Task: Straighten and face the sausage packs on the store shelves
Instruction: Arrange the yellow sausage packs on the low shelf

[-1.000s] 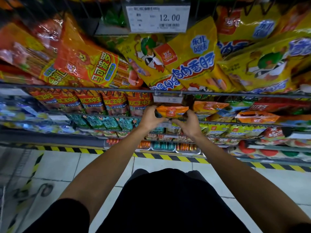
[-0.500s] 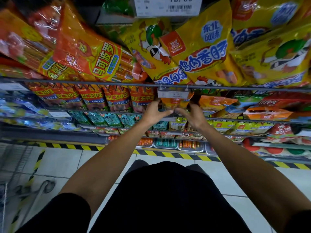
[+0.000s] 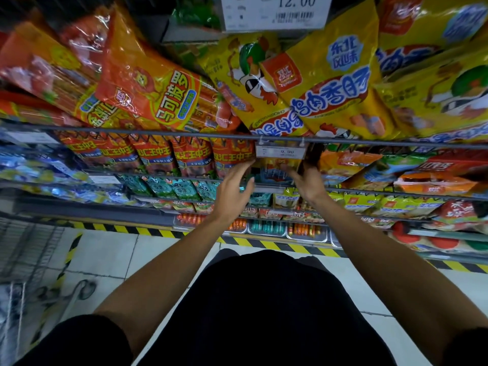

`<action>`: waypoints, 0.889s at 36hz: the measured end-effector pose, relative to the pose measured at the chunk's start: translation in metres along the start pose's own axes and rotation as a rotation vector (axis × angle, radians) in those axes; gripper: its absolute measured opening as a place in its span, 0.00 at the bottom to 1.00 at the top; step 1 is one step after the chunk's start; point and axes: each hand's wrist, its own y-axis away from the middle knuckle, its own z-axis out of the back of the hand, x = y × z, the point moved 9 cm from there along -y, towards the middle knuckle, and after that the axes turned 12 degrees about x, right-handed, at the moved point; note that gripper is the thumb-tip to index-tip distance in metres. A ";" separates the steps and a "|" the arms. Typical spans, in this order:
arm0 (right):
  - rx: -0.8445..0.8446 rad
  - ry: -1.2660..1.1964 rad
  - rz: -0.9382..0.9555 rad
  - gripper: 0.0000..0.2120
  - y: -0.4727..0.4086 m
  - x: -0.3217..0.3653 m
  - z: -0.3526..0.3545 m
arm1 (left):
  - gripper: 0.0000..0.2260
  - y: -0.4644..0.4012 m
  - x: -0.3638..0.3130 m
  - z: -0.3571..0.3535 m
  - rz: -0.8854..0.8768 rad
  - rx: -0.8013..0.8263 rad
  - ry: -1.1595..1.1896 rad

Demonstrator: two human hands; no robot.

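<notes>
hands reach under the thin wire shelf rail (image 3: 184,128): left hand (image 3: 233,190) released, fingers loosely spread; right hand (image 3: 307,180) pinching a glossy, crinkled yellow sausage pack (image 3: 277,169) just below the flat price tag (image 3: 281,151).

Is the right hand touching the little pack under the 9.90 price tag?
Touching. In the head view, the right hand grips the pack at its right edge, just below the 9.90 price tag.

Sausage pack (image 3: 277,169) sits under the price tag (image 3: 280,151) — between both hands (image 3: 307,178).
</notes>
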 end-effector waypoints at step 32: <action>0.000 0.059 -0.189 0.29 0.033 0.022 -0.026 | 0.30 0.011 0.004 -0.011 -0.157 0.147 -0.449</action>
